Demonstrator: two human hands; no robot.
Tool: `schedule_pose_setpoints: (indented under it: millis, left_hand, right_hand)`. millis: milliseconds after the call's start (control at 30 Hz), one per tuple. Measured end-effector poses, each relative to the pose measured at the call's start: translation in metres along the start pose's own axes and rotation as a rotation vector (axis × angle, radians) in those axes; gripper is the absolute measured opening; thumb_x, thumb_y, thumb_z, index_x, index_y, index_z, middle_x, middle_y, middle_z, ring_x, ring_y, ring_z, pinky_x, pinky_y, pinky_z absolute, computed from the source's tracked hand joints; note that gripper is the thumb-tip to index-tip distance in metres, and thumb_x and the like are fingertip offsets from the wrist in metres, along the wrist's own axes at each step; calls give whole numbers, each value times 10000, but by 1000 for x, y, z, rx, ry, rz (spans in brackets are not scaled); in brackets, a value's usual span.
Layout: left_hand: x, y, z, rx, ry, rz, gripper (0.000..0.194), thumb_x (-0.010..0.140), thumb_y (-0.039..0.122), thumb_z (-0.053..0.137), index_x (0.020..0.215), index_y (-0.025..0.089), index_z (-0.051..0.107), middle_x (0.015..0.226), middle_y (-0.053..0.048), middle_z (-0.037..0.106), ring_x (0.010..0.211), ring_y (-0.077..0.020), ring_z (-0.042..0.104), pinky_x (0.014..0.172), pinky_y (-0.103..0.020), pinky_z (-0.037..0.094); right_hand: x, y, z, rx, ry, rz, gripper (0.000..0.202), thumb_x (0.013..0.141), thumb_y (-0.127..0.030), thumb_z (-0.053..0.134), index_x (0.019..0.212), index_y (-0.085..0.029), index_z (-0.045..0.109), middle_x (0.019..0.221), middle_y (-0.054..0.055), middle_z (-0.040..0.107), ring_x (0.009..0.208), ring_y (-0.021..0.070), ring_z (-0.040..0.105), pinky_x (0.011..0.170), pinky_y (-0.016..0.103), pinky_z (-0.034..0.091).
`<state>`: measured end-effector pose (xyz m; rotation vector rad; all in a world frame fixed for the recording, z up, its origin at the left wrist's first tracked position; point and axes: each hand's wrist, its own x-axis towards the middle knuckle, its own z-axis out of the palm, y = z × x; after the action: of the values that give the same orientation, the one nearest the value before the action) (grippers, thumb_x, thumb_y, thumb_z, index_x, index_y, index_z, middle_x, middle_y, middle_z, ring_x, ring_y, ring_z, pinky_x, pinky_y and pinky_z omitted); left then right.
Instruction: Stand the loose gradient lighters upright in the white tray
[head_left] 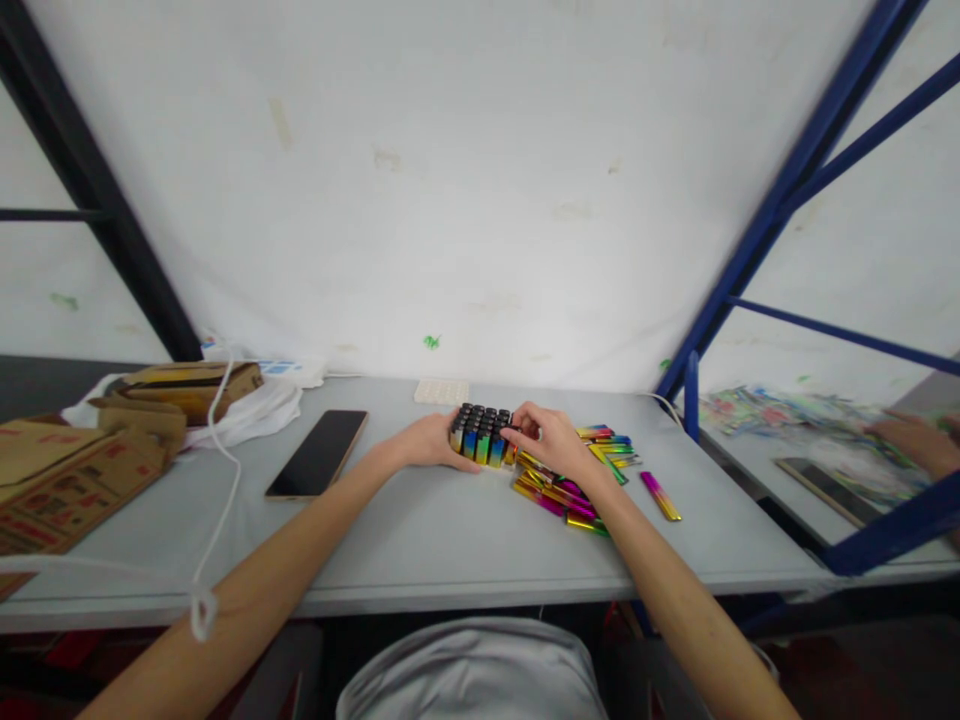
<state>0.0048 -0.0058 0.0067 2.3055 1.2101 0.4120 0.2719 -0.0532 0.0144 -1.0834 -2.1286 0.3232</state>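
Observation:
A tight block of upright lighters (pixel 480 445) stands on the table, black tops up, their shiny bodies shading from gold to blue and green. Around its left side my left hand (pixel 436 442) is closed, the thumb along the front. My right hand (pixel 551 438) has its thumb and fingers pinched at the block's right edge, on what looks like a lighter there, mostly hidden by the fingers. Beneath and beside that hand lies a loose pile of shiny rainbow metallic pieces (pixel 551 492), partly covered by my wrist. One more metallic piece (pixel 661 496) lies apart to the right.
A black phone (pixel 319 455) lies left of my hands. Cardboard boxes (pixel 82 480) and a white cable (pixel 217 420) are further left. By the wall sits a small white object (pixel 442 391). Blue frame bars (pixel 757 240) rise at right, beyond which another person's hand (pixel 911 440) shows.

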Motion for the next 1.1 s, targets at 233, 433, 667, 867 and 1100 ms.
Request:
schedule_pose_setpoints:
  millis: [233,433,667,867,1100]
  left_hand:
    - [0,-1,0,-7,20,11,943,546,701,886,1328,248,617,1128,-44,797,1030,-330,736,876,-372,568]
    - [2,-3,1,4,1,7,962,548,745,871,1321,232,615,1153,-61,798,1065,-344,736,902,-382,572]
    - [4,-6,2,-10,10,10,1007,524,744,881,1348,233,611,1199,-66,789,1102,-345,728,933,-384,568]
    - [3,-5,1,-10,-2,7,989,535,742,880,1336,230,610,1198,-76,786,1085,-338,730,938,-389,565]
    - [3,-4,1,-18,-2,6,991,537,746,877,1339,232,602,1206,-73,785,1093,-352,732,940,-399,569]
  right_hand:
    - [1,0,-4,30,-18,-3,298,1010,-500,632,953,-207,640,715,-15,668,618,147,573,614,261,420]
    - [0,16,-24,-171,37,42,268,1059,-413,548,970,-190,668,724,11,681,659,167,602,680,277,438]
    - [-6,45,-33,-353,-241,141,240,1006,-374,659,1020,-148,741,957,105,750,837,207,665,800,299,483]
    - [-9,58,-19,-399,-273,196,176,941,-323,737,929,-147,749,960,112,706,885,213,638,858,307,495]
    - [-8,56,-17,-238,-88,198,149,980,-337,638,983,-188,625,892,62,703,790,197,637,774,306,487]
